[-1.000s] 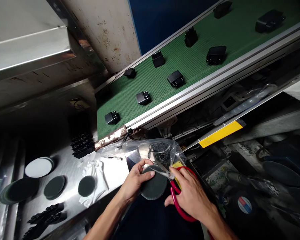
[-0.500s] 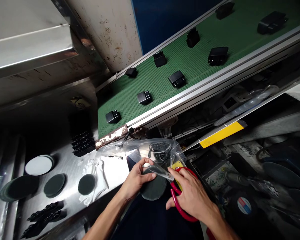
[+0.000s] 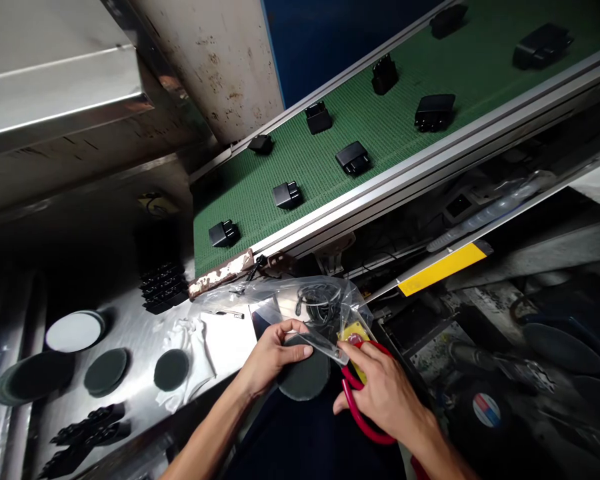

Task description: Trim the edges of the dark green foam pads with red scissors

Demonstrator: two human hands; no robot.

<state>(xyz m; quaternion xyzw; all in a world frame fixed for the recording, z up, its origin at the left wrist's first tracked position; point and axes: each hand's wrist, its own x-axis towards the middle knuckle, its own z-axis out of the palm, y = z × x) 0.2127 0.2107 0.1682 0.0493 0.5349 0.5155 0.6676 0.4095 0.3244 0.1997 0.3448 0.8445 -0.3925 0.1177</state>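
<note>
My left hand [image 3: 280,352] is closed on a dark round pad [image 3: 305,377], with its thumb pressed on the upper part. The fingers of my right hand [image 3: 377,383] are wrapped around the red handles of a pair of scissors [image 3: 367,430]. The metal blades point left across the top of the pad, close to my left fingertips. Exactly where they meet the pad's edge is hard to make out. Just beyond my hands lies a clear plastic bag [image 3: 270,292] with a coil of dark cable [image 3: 320,301] by it.
Several black plug adapters [image 3: 353,159] lie on the green conveyor belt [image 3: 250,193]. On the metal bench at left are dark round pads [image 3: 106,371], a white disc [image 3: 75,331], a white cloth [image 3: 195,360], a pen [image 3: 230,314] and stacked black plugs [image 3: 164,288]. A yellow strip [image 3: 443,269] marks a rail.
The scissor blades look narrower and slightly turned over the pad. Both hands keep their grips in nearly the same place. The whole view has shifted a little.
</note>
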